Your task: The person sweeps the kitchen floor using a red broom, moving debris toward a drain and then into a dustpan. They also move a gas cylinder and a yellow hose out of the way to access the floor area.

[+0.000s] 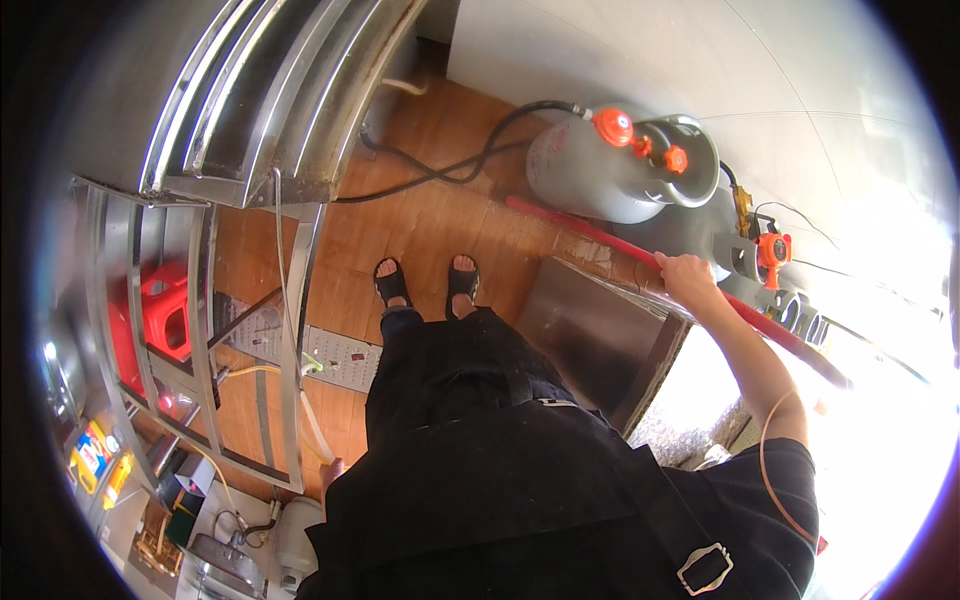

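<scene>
My right hand (684, 280) is closed around a long red pole (585, 229) that slants across the right side, past gray gas cylinders. The nearer cylinder (585, 172) lies just beyond the pole and carries an orange regulator (613, 127) with a black hose (491, 142). Farther right another orange regulator (772, 249) sits by a darker gray cylinder (667, 232). Only a small part of my left hand (331, 471) shows at the edge of my black apron, beside the lower end of a pale hose (313, 424). Its fingers are mostly hidden.
A metal frame (292, 352) and steel equipment (255, 112) stand at left, with a red plastic stool (169, 307) behind the bars. A perforated metal strip (341, 356) crosses the wooden floor (420, 195). Right of my legs is a dark metal panel (600, 330); strong glare covers the far right.
</scene>
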The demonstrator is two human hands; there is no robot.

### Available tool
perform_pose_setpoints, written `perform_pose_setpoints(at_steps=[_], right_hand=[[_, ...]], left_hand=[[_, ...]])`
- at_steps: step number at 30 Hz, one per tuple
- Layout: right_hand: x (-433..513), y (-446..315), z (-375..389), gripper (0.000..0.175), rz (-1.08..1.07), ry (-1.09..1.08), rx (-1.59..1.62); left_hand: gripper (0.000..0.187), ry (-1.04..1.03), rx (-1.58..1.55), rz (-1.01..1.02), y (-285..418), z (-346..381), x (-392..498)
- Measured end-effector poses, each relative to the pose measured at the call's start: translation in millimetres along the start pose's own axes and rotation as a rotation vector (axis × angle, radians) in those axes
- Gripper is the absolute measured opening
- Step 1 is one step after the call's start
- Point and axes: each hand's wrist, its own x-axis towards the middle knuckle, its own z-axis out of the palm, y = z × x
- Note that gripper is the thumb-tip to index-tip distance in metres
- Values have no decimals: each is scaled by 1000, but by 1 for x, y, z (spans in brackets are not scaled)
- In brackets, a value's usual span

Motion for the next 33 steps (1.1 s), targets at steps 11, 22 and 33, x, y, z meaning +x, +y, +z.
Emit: perform_pose_setpoints(at_steps=[11,22,33], right_hand=[[13,-128,43,28,58,-47,120],[-25,-88,-28,26,79,60,80],[-27,-231,34,21,98,-84,221]], left_hand=[[42,7,7,41,4,-5,14],[42,6,24,78,-1,-9,43],[42,-6,89,168,13,-25,87]])
